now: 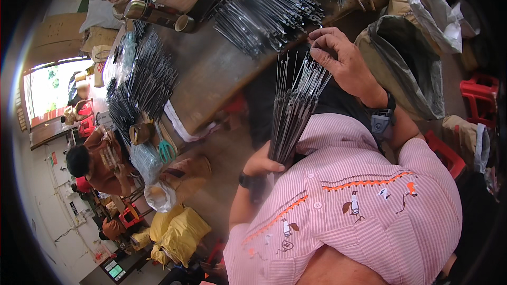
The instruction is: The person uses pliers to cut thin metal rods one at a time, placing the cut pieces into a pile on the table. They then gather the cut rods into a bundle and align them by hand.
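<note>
My left hand (263, 162) is wrapped round the lower part of a thick bundle of thin metal rods (289, 111), held upright in front of my lap. The rods are dark below and silvery above, fanning out at the top, with small loops at several ends. Beside those upper ends is my right hand (340, 58), its fingers curled and thumb tip close to the forefinger. Anything pinched there is too small to make out. Just beyond, on the table (211, 82), lies a wide pile of similar dark rods (269, 13).
More dark rods (150, 74) lie at the table's left, near teal-handled scissors (167, 150). A metal flask (150, 11) and a cup (185, 23) stand farther back. An open sack (404, 63) is at right, red stools (479, 97) beyond. Another person (103, 161) sits at left.
</note>
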Demonstrator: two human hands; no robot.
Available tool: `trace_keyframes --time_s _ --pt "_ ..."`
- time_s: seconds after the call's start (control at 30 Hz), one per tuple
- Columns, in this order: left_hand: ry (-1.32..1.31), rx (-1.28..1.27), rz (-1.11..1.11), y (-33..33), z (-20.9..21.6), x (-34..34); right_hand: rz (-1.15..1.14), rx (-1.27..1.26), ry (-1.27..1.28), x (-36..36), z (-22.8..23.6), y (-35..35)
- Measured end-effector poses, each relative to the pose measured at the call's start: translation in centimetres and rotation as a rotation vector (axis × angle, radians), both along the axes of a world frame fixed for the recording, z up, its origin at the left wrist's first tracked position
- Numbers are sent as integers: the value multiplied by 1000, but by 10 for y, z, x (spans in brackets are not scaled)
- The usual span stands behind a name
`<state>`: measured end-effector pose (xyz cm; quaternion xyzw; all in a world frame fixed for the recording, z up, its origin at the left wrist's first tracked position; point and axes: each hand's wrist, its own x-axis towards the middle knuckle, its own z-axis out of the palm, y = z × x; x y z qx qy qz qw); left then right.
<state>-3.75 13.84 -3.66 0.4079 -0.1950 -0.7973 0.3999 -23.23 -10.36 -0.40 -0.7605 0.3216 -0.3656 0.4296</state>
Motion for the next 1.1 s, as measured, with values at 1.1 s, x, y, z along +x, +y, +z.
trace_keyframes --time_s 1.1 --pt "180 48 -52 1 -19 8 827 635 -84 25 -11 -32"
